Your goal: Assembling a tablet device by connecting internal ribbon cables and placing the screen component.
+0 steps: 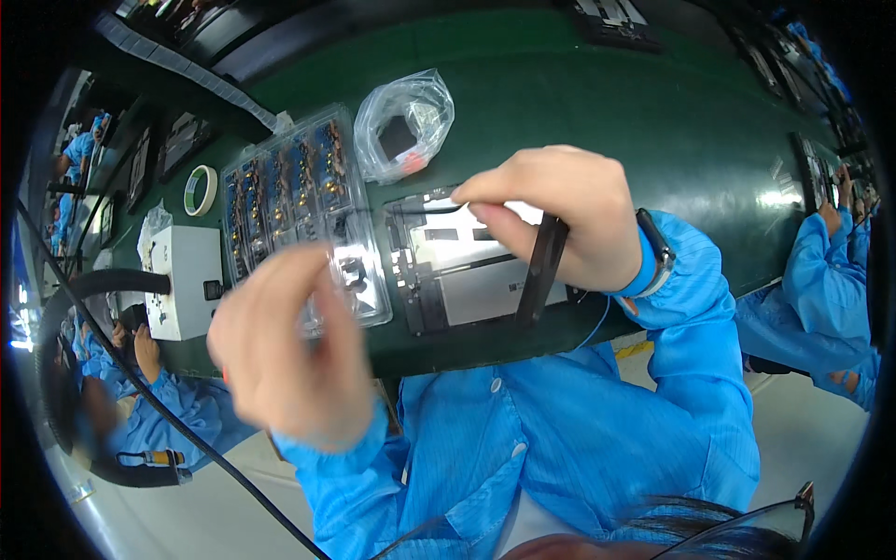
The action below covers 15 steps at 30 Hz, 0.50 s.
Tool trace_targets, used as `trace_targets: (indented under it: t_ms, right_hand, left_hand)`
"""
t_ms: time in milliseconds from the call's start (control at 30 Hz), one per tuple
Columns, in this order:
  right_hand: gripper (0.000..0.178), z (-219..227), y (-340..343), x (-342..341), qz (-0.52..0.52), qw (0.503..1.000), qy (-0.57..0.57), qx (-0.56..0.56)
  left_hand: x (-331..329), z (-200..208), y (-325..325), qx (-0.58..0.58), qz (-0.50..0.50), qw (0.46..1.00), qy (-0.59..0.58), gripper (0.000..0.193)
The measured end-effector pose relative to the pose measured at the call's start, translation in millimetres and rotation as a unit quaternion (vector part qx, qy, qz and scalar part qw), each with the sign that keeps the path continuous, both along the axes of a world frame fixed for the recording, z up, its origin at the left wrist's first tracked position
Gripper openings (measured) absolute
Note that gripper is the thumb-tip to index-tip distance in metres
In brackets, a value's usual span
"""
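Note:
My right hand (583, 215) is over a flat device housing (481, 291) with silver plates and a dark frame. Its thumb and forefinger pinch a thin dark strip-like piece (431, 211) that points left across the housing's far edge. A wide black bar (541, 271) slants down from under the same hand's palm; whether the two join is hidden. My left hand (294, 345), smeared by motion, hovers near the front of a clear plastic tray (378, 303). Its fingers are too blurred to read. Small circuit boards (303, 177) fill the tray's rows.
A clear plastic bag (431, 103) with a dark piece inside lies behind the housing. Left of the tray are a tape roll (200, 191) and a white box (187, 280) beside a thick black hose (112, 282). A black cable (177, 411) crosses the lower left. Co-workers in blue (812, 271) sit at both sides.

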State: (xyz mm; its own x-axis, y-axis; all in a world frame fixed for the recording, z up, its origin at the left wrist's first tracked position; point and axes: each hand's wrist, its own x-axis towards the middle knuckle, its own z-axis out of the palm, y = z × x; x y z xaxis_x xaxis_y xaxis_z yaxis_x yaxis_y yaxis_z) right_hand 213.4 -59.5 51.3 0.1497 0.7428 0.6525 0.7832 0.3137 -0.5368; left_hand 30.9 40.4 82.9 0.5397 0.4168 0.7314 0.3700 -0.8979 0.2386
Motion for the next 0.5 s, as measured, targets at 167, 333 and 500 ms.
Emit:
trace_targets:
  t_ms: [167, 333, 500]
  right_hand:
    - [0.012, 6.1, -0.6, 13.8, -0.039, 0.999, -0.002, -0.006]
    - [0.014, 9.7, 5.3, 16.3, -0.031, 0.996, 0.077, -0.016]
    - [0.02, 8.7, 0.7, 18.1, -0.004, 0.992, 0.113, -0.061]
  left_hand:
    - [-115.0, -24.7, -15.2, -0.101, 0.248, 0.962, 0.048, 0.009]
    - [-221.2, -123.2, -13.2, -0.144, 0.383, 0.875, 0.258, 0.015]
    - [-230.6, -141.6, -4.2, -0.239, 0.427, 0.813, 0.316, 0.012]
